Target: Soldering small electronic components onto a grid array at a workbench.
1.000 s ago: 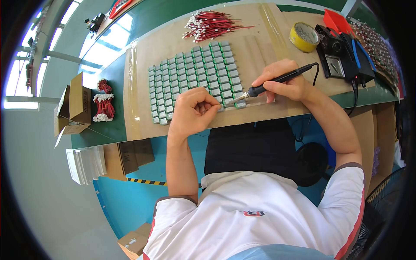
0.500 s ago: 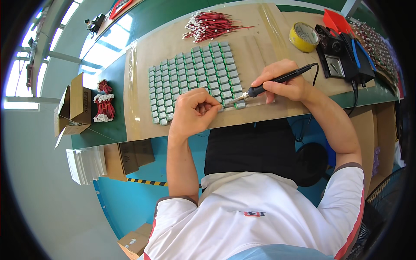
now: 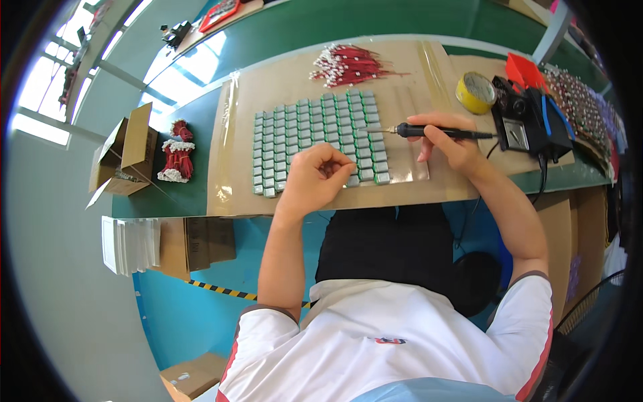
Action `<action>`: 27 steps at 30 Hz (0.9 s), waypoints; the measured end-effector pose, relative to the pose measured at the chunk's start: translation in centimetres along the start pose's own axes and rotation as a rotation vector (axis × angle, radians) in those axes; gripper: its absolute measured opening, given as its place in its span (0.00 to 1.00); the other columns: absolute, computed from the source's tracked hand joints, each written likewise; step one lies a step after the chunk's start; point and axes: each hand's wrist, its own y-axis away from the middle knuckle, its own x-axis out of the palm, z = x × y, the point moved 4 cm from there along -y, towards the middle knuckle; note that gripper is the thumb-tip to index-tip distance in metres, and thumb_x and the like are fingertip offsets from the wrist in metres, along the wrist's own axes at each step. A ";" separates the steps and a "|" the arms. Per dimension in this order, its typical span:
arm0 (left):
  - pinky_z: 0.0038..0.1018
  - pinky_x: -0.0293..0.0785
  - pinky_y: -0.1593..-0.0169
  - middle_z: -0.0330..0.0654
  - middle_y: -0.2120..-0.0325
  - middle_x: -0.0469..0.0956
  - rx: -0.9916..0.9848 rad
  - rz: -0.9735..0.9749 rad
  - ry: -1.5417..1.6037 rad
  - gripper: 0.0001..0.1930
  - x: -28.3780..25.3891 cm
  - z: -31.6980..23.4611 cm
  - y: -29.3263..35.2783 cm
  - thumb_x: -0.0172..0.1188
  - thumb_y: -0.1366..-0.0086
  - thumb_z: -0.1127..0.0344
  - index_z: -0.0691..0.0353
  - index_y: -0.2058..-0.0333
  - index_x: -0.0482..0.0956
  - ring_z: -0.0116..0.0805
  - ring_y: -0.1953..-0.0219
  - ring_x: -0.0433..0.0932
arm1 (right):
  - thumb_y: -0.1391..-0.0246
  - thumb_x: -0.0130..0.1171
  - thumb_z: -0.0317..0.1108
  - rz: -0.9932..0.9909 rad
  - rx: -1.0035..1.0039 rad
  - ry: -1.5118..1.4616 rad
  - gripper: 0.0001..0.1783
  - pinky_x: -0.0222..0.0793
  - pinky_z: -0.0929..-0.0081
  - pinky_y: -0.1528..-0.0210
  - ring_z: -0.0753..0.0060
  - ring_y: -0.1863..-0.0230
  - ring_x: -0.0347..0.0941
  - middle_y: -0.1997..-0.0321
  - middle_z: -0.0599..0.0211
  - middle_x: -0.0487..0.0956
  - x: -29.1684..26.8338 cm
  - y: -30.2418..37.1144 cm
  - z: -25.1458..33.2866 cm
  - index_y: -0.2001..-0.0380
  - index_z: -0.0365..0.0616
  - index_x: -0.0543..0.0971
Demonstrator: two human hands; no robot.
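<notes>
My right hand (image 3: 450,143) grips a soldering iron (image 3: 410,130) by its black handle, its metal tip pointing left over the right part of a grid of small grey-and-green modules (image 3: 308,125). My left hand (image 3: 315,179) is closed in a pinch at the near edge of that grid, covering some of the modules. Whatever sits between its fingertips is too small to make out. The iron's tip is apart from the left fingertips, farther away on the board. The modules stand in close rows on a brown cardboard sheet (image 3: 234,175).
Red wires with white connectors (image 3: 348,65) lie beyond the grid. Yellow tape (image 3: 476,93) and a black soldering station (image 3: 526,127) stand at right, the iron's cord nearby. At left are bundled red wires (image 3: 177,159) and an open carton (image 3: 138,144).
The soldering iron has drawn away from my left fingertips, and its tip is now farther up the grid. My left hand keeps its pinch. The whole view has shifted slightly.
</notes>
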 end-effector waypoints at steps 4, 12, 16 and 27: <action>0.21 0.71 0.73 0.40 0.76 0.80 0.188 -0.092 -0.116 0.03 -0.2 -2.3 0.1 0.70 0.42 0.76 0.67 0.71 0.84 0.24 0.78 0.77 | 0.33 0.56 0.26 -0.057 -0.114 0.138 0.17 0.79 0.79 0.65 0.76 0.71 0.80 0.59 0.56 0.86 0.1 -0.6 1.0 0.44 0.33 0.79; 0.17 0.70 0.78 0.35 0.76 0.81 -0.012 -0.102 0.225 0.08 0.0 -4.0 -1.2 0.71 0.40 0.76 0.65 0.66 0.79 0.18 0.79 0.77 | 0.45 0.71 0.28 0.087 -0.329 0.589 0.18 0.75 0.69 0.64 0.63 0.64 0.79 0.61 0.60 0.78 3.9 -2.8 3.6 0.51 0.46 0.82; 0.17 0.69 0.79 0.35 0.77 0.80 0.025 -0.072 0.291 0.09 0.2 -3.7 -2.0 0.72 0.40 0.75 0.66 0.67 0.78 0.17 0.80 0.75 | 0.46 0.72 0.29 0.083 -0.501 0.692 0.17 0.76 0.67 0.64 0.56 0.65 0.78 0.59 0.56 0.78 4.5 -3.8 3.3 0.53 0.46 0.82; 0.15 0.67 0.73 0.32 0.77 0.79 0.024 0.027 0.264 0.08 0.5 -3.1 -3.7 0.72 0.39 0.73 0.65 0.68 0.79 0.13 0.76 0.71 | 0.45 0.69 0.25 0.123 -0.484 0.768 0.13 0.74 0.67 0.65 0.57 0.66 0.77 0.62 0.58 0.77 3.9 -4.6 3.0 0.57 0.45 0.81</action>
